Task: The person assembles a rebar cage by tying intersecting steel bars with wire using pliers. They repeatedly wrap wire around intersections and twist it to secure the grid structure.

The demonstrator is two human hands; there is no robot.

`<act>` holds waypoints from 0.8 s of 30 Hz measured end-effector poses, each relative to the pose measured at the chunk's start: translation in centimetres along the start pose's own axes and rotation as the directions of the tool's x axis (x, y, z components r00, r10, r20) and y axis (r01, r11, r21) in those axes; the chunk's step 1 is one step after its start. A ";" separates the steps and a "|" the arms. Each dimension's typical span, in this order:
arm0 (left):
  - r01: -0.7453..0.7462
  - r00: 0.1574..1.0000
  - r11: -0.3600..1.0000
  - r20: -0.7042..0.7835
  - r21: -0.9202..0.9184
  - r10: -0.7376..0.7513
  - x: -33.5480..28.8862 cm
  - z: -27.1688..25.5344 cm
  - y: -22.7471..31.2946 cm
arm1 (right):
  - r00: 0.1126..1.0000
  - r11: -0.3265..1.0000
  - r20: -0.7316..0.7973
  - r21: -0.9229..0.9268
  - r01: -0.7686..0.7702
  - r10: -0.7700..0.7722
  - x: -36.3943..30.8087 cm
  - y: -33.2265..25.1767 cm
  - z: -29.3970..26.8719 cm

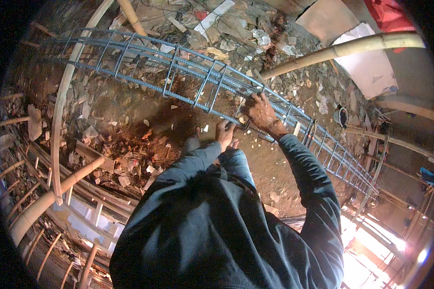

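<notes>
The dark top (pixel 202 231) (long-sleeved) is loosely creased.

Scraps (pixel 262 37) litter the brown dirt floor (pixel 277 168), bright light (pixel 364 257) glaring lower right.

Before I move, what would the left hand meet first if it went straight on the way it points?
The left hand would most likely meet the cage's near bar, just ahead of its fingertips; depth is unclear, so it may already be touching.
</notes>
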State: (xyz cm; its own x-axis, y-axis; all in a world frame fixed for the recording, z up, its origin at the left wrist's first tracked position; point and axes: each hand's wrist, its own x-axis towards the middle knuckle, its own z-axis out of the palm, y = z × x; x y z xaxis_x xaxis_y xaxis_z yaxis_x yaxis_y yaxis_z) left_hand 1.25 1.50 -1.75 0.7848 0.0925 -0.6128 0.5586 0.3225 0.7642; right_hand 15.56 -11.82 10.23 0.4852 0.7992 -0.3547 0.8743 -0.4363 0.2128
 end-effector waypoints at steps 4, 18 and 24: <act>-0.196 0.980 0.981 0.040 0.006 0.195 -1.3 1.0 -2.4 | 0.992 0.997 0.122 0.065 -0.044 0.035 -0.7 1.1 -1.6; -0.478 0.855 0.836 -0.073 0.270 0.513 -2.7 4.5 -3.8 | 0.968 0.819 0.035 0.526 -0.230 0.249 -3.6 -0.8 0.3; -0.497 0.840 0.818 -0.075 0.290 0.537 -2.4 4.9 -3.1 | 0.928 0.686 0.033 0.663 -0.299 0.372 -5.1 -2.0 -0.7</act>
State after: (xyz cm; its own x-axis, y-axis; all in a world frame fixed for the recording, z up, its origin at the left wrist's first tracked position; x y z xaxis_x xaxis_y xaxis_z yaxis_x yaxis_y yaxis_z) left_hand -1.06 -4.31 -1.70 0.9394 0.3212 -0.1196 0.1446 -0.0551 0.9879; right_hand 11.36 -14.74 12.27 0.7760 0.5652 -0.2800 0.4650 -0.8125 -0.3515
